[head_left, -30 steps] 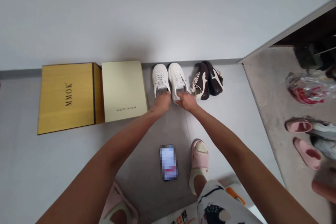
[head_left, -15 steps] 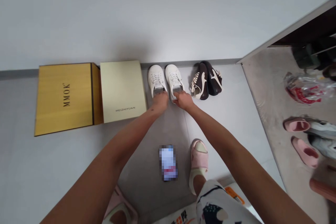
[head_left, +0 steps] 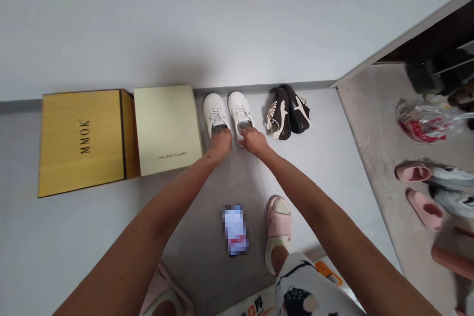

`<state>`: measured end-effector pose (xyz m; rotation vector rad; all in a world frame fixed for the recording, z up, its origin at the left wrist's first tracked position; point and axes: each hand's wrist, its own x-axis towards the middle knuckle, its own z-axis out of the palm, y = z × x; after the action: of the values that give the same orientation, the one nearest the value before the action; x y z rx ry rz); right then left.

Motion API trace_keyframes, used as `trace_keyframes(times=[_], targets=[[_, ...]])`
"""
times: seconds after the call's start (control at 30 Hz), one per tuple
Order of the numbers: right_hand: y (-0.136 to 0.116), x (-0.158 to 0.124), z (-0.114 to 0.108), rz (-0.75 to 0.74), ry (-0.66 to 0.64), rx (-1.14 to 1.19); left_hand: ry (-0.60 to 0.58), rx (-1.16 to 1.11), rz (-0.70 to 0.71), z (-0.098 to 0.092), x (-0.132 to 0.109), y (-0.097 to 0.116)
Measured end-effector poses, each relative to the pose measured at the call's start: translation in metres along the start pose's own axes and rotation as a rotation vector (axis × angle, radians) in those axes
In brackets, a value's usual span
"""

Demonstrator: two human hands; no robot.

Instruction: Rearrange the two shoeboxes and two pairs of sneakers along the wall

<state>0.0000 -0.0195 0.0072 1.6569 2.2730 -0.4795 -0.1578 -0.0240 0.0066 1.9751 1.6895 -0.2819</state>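
Two white lace-up sneakers stand side by side on the floor, toes to the wall. My left hand (head_left: 221, 142) is closed on the heel of the left white sneaker (head_left: 215, 107), hiding the back of it. At the heel of the right white sneaker (head_left: 239, 104) my right hand (head_left: 254, 140) grips the collar, thumb near the opening. Grey insoles show inside both shoes. Just right of them sits a pair of dark brown sneakers (head_left: 284, 114) with cream laces, one leaning against the other.
A pale cream shoebox (head_left: 166, 123) and a gold shoebox (head_left: 81, 140) lie to the left along the wall. Between my feet is a phone (head_left: 235, 231) with a blurred screen. Pink slippers (head_left: 424, 210), grey shoes (head_left: 454, 201) and a plastic bag (head_left: 422, 121) are at right.
The view has shifted slightly, so everything appears a little farther left. Both hands stay at the heels of the white sneakers, which show no clear movement along the wall.
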Motion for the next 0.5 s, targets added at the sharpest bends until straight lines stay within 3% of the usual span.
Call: trace_keyframes(times=[0.27, 0.4, 0.5], targets=[[0.02, -0.031, 0.0, -0.023, 0.207, 0.137, 0.154, 0.13, 0.173, -0.021, -0.017, 0.01], [0.059, -0.054, 0.012, 0.036, 0.336, 0.258, 0.148, 0.095, 0.271, -0.024, -0.025, 0.029], [0.105, -0.07, 0.022, 0.131, 0.452, 0.374, 0.129, 0.029, 0.351, -0.009, -0.025, 0.047]])
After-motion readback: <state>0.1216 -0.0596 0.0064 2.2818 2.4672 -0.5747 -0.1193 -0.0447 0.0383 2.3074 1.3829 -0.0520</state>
